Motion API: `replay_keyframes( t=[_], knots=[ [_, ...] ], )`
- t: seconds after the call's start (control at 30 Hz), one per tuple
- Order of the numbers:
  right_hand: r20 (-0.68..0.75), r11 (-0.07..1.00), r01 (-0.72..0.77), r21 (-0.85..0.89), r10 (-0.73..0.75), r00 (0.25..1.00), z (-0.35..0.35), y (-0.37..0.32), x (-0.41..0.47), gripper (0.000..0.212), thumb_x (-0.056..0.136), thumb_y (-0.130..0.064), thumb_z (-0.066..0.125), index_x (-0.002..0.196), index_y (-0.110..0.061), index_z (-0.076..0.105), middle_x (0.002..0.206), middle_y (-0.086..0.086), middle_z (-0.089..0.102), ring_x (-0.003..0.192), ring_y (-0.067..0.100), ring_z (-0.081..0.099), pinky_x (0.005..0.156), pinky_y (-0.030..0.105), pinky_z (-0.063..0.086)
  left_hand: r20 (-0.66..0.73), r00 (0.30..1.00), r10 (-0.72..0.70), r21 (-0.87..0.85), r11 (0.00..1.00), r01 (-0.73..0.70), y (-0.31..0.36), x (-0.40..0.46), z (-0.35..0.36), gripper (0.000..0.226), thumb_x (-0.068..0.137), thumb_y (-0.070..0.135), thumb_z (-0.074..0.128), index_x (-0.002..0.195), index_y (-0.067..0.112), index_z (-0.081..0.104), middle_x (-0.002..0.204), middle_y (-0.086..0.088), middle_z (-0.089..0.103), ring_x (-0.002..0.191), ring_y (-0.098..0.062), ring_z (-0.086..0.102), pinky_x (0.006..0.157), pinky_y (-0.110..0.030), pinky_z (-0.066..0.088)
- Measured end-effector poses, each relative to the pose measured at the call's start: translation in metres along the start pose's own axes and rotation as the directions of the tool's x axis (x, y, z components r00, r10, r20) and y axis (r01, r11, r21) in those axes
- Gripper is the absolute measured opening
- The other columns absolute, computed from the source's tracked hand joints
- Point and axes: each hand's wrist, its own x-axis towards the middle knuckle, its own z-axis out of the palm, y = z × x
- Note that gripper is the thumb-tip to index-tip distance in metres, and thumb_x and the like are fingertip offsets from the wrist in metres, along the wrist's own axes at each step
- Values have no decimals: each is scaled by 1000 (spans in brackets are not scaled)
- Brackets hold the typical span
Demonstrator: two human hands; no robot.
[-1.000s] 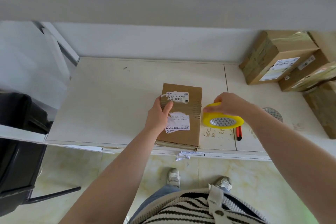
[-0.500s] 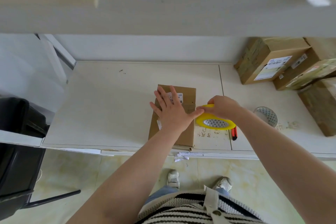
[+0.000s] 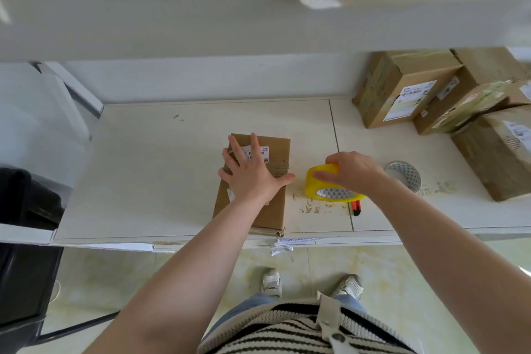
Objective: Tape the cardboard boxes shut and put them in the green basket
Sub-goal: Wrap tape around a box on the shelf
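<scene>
Cardboard box (image 3: 270, 181) lies lengthwise away from the person under the flat, spread left hand (image 3: 251, 174), while the right hand (image 3: 352, 171) grips the yellow tape roll (image 3: 330, 185) just beside its right edge.

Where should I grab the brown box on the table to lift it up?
Probably by its two long sides, coming from above. The cardboard box lies flat on the white table, so nothing can slip under it. The left hand presses its top with fingers spread. The right long side is free: the yellow tape roll, held by the right hand, sits apart from it.
</scene>
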Motion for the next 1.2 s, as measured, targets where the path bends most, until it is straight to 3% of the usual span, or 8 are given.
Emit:
replay_keyframes(
  t=[0.27, 0.5, 0.63, 0.7, 0.8, 0.9, 1.1, 1.2],
  knots=[
    [-12, 998, 53, 17, -52, 999, -30, -9, -1, 57, 79, -82, 38, 93, -32, 60, 90, -4, 62, 80, 17, 56, 60, 28, 35, 79, 994, -76, -299, 949, 96, -1, 4, -16, 128, 57, 75, 72, 153, 39, -5, 162, -6, -15, 148, -38, -1, 112, -62, 17],
    [-112, 986, 168, 14, -165, 980, -93, -37, 1, 57, 76, -80, 42, 78, -28, 63, 74, -7, 60, 71, 14, 58, 56, 28, 37, 221, 974, 41, -888, 422, 183, -25, 5, -17, 130, 50, 55, 84, 155, 38, 10, 153, -4, 34, 128, -20, 51, 105, -45, 45],
    [-118, 974, 220, 55, -212, 970, -97, -69, 2, 60, 73, -81, 42, 72, -25, 63, 69, -5, 59, 65, 11, 56, 54, 28, 42, 250, 951, 181, -954, 211, 211, -43, 9, -19, 70, 80, 19, 75, 142, 14, 42, 115, -3, 70, 94, -14, 72, 71, -25, 56],
    [-117, 974, 227, 24, -223, 968, -96, -82, 4, 57, 74, -80, 43, 65, -26, 54, 65, -8, 53, 62, 8, 52, 52, 27, 34, 250, 949, 189, -963, 153, 223, -42, 7, -22, 31, 90, 13, 64, 118, 25, 58, 103, 2, 75, 89, -12, 73, 65, -22, 55],
    [-87, 969, 232, -83, -239, 967, -95, -97, 7, 49, 76, -80, 44, 73, -31, 45, 67, -15, 46, 64, 5, 46, 52, 26, 29, 290, 943, 164, -944, 213, 253, -34, -2, -27, 32, 97, 30, 58, 124, 41, 46, 115, 7, 66, 98, -11, 69, 71, -22, 55],
    [-77, 966, 248, -72, -254, 964, -99, -98, 8, 62, 73, -84, 36, 67, -24, 54, 67, -8, 54, 62, 8, 51, 54, 27, 35, 220, 963, 157, -950, 257, 176, -40, -5, -25, 45, 99, 32, 54, 142, 29, 41, 127, -2, 62, 107, -16, 66, 80, -25, 54],
    [-50, 969, 246, 35, -244, 968, -105, -90, 10, 69, 72, -85, 39, 56, -18, 49, 51, -3, 47, 50, 16, 48, 50, 27, 35, 138, 977, 165, -892, 449, 51, -56, -6, -25, 37, 102, 35, 46, 138, 28, 45, 124, 22, 58, 103, 14, 58, 85, -9, 44],
    [-56, 958, 192, -212, -208, 976, -87, -77, 14, 69, 67, -91, 37, 65, -22, 47, 59, -10, 51, 60, 12, 52, 53, 27, 34, 162, 982, 98, -822, 563, 80, -74, -3, -27, 61, 101, 42, 46, 153, 17, 28, 156, 4, 34, 141, -11, 35, 116, -29, 26]
  ],
)
